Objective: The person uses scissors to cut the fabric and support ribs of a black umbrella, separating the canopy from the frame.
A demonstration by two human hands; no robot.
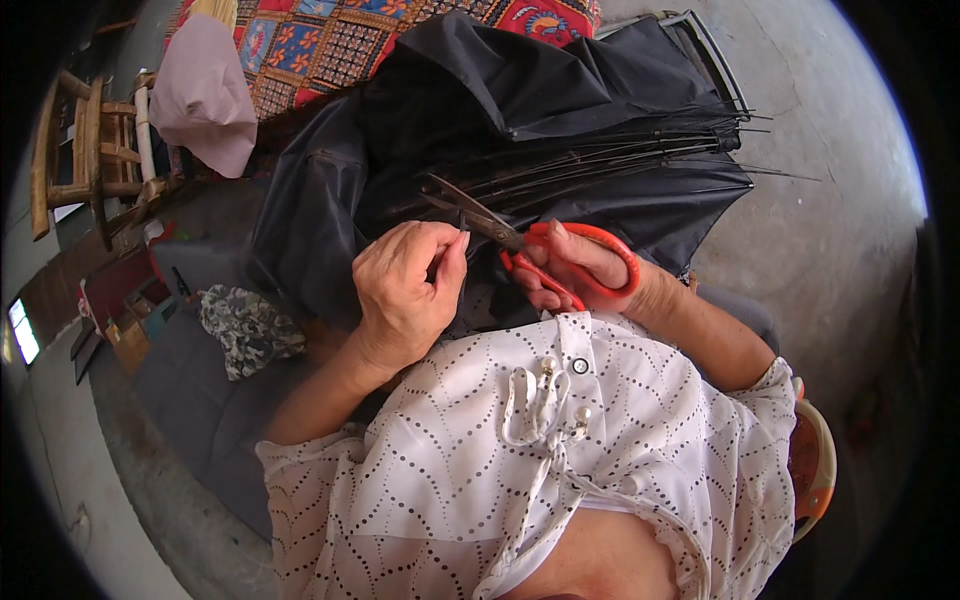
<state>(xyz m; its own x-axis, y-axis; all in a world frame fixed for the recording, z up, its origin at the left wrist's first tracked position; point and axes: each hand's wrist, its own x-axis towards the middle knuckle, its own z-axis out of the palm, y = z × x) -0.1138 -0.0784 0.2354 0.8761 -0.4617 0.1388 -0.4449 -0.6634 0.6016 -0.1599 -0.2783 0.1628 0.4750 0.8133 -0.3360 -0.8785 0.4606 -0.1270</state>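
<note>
My right hand (pixel 560 265) grips a pair of scissors (pixel 618 250) by its red loops, thumb through one and fingers in the other. The dark blades point up and left, parted, with their tips just above my left fingertips. My left hand (pixel 408 285) is closed in a pinch, thumb against forefinger, close beside the blades. What it pinches is too small to make out. Across my lap and beyond both hands spreads a black umbrella (pixel 440 75), its cloth bunched in folds. Several thin dark ribs (pixel 640 150) lie together and stick out past the cloth on the right.
Behind the umbrella lies a red and blue patterned cloth (pixel 310 50). A wooden chair (pixel 95 160) stands at the far left, near a pale pink cloth (pixel 205 100). A camouflage-patterned cloth (pixel 245 330) sits left of my arm. Grey concrete floor (pixel 810 130) stretches to the right.
</note>
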